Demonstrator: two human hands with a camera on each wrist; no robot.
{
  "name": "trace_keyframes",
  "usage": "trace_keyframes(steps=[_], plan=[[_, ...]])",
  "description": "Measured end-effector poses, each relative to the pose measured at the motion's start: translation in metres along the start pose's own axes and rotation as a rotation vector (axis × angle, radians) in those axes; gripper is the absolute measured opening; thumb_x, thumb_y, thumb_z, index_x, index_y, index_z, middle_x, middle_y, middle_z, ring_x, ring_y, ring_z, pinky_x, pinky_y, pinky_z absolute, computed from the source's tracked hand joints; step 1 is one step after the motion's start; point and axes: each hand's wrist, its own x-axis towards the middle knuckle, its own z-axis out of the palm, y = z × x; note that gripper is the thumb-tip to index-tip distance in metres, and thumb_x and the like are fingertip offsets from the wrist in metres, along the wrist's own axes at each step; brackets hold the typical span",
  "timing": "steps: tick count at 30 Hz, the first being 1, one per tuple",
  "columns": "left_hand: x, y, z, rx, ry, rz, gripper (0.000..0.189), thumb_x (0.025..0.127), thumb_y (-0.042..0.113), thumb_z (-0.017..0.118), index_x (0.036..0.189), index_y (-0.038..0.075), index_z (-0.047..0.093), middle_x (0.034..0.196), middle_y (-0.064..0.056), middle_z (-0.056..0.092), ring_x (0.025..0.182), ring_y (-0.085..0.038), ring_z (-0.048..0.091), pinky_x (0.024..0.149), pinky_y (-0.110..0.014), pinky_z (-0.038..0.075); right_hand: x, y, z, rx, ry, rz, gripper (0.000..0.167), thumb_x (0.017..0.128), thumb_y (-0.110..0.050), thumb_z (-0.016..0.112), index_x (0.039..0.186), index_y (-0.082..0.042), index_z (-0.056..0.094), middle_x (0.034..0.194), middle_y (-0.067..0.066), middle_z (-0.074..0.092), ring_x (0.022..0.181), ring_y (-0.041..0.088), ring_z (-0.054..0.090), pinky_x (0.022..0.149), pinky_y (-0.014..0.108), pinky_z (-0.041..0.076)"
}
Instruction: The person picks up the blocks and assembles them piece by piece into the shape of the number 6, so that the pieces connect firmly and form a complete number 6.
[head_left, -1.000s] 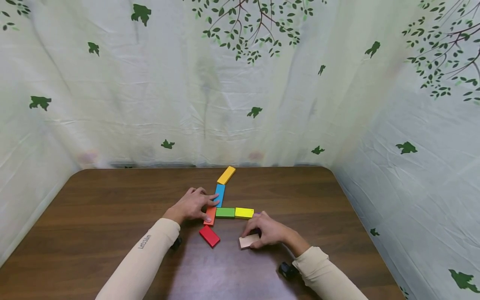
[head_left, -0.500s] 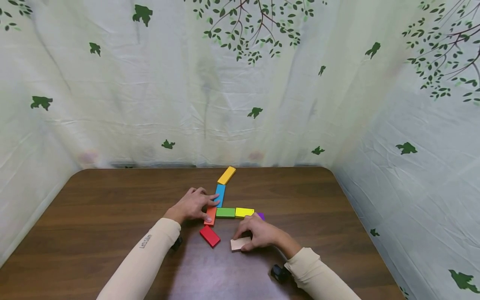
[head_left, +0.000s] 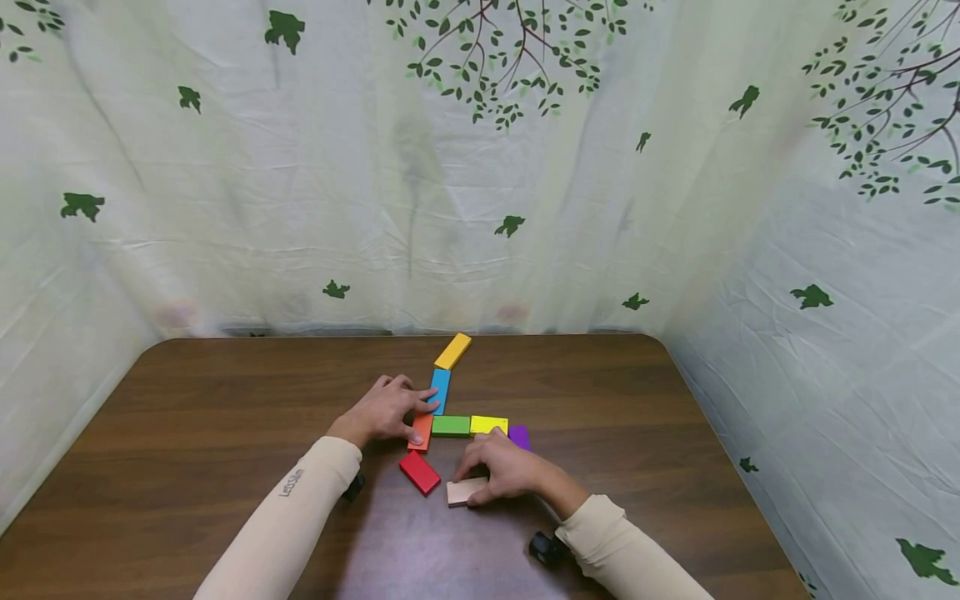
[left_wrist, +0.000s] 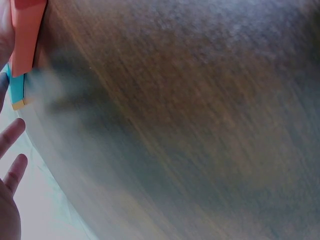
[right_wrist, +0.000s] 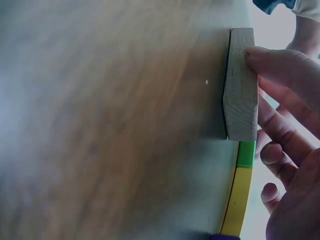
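Note:
My right hand [head_left: 506, 468] pinches a plain wooden block [head_left: 463, 492] between thumb and fingers, low against the tabletop. In the right wrist view, the thumb lies on the near side of this block [right_wrist: 241, 85]. My left hand [head_left: 381, 410] rests on two blocks, its thumb on the orange block [head_left: 423, 427] and its fingertips on the blue block [head_left: 441, 382]. A red block [head_left: 420, 472] lies slanted between the hands. Green [head_left: 451, 426] and yellow [head_left: 483, 425] blocks run rightward in a row from the orange one. A purple block [head_left: 519, 437] follows, partly hidden behind my right hand.
An amber block [head_left: 453, 352] touches the blue block's far end, near the back edge of the brown wooden table [head_left: 225, 433]. White curtains [head_left: 450, 183] with leaf prints hang around the table. A black wrist camera [head_left: 546, 548] sits beside the right sleeve.
My right hand has slid the wooden block leftward, close to the red block. More of the purple block shows now. My left hand has stayed in place.

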Motion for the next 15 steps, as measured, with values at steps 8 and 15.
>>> trace_keyframes(steps=[8, 15], plan=[[0.0001, 0.0001, 0.0008, -0.004, 0.005, -0.004, 0.072, 0.076, 0.049, 0.074, 0.138, 0.02, 0.053, 0.148, -0.001, 0.044, 0.12, -0.028, 0.041, 0.101, -0.051, 0.026, 0.005, -0.0047, 0.0033, -0.036, 0.019, -0.011, 0.028, 0.076, -0.033, 0.081, 0.102, -0.024, 0.077, 0.092, -0.018, 0.066, 0.087, -0.002, 0.049, 0.078, 0.022, 0.028], [0.0002, 0.0012, 0.0007, -0.018, 0.001, -0.016, 0.072, 0.075, 0.048, 0.075, 0.138, 0.02, 0.053, 0.149, -0.001, 0.043, 0.121, -0.028, 0.04, 0.102, -0.051, 0.026, 0.008, -0.0081, 0.0049, -0.05, 0.02, -0.026, 0.029, 0.076, -0.035, 0.082, 0.103, -0.024, 0.077, 0.094, -0.019, 0.067, 0.086, -0.002, 0.046, 0.077, 0.02, 0.027]])
